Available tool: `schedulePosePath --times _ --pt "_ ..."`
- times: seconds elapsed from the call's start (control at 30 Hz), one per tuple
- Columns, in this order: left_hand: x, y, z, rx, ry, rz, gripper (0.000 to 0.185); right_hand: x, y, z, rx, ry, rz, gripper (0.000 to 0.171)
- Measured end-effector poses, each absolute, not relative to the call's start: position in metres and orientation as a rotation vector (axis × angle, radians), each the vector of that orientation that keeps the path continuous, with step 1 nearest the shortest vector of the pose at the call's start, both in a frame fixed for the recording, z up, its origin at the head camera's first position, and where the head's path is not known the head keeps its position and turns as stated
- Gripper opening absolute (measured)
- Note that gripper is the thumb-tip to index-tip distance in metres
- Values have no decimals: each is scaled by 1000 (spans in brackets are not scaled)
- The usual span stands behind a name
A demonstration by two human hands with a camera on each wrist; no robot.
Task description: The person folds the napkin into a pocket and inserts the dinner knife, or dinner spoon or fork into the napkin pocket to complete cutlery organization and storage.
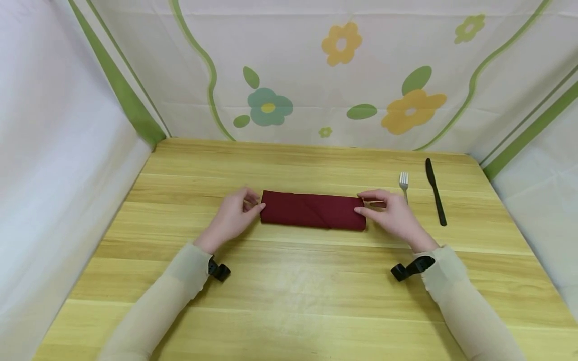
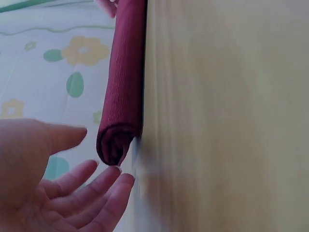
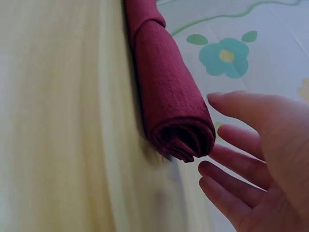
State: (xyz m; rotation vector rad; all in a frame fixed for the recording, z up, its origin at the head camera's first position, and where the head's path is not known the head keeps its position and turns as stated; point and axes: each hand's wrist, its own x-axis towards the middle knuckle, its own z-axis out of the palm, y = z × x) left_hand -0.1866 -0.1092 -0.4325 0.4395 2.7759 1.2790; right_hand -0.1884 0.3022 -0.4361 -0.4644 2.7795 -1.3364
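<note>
A dark red cloth napkin [image 1: 311, 209], folded into a flat roll, lies crosswise on the wooden table. Its rolled layers show at the near end in both wrist views, on the napkin [image 2: 123, 82] and the napkin [image 3: 169, 82]. At the roll's left end is my left hand [image 1: 232, 213], thumb and fingers spread apart around the tip without gripping it. My right hand [image 1: 390, 213] is at the other end, its fingers loosely bent and parted beside the cloth. Whether any fingertip touches the napkin is hard to tell.
Right of the right hand lie a fork [image 1: 404, 181], its handle partly hidden by that hand, and a black knife [image 1: 435, 193]. A white floral cloth [image 1: 307, 70] hangs behind the table [image 1: 289, 301], with white cloth at both sides.
</note>
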Motion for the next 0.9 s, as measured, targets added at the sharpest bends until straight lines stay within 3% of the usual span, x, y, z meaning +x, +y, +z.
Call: schedulePosePath --times 0.17,0.5,0.9 --pt "-177 -110 -434 420 2802 1240 17 -183 299 -437 -592 2868 -1196 43" --pt "-172 -104 -438 408 2780 1222 26 -178 298 -444 -568 2888 -1161 44" --pt "-177 -103 -433 499 2769 1215 9 -179 296 -450 -619 2936 -1082 44"
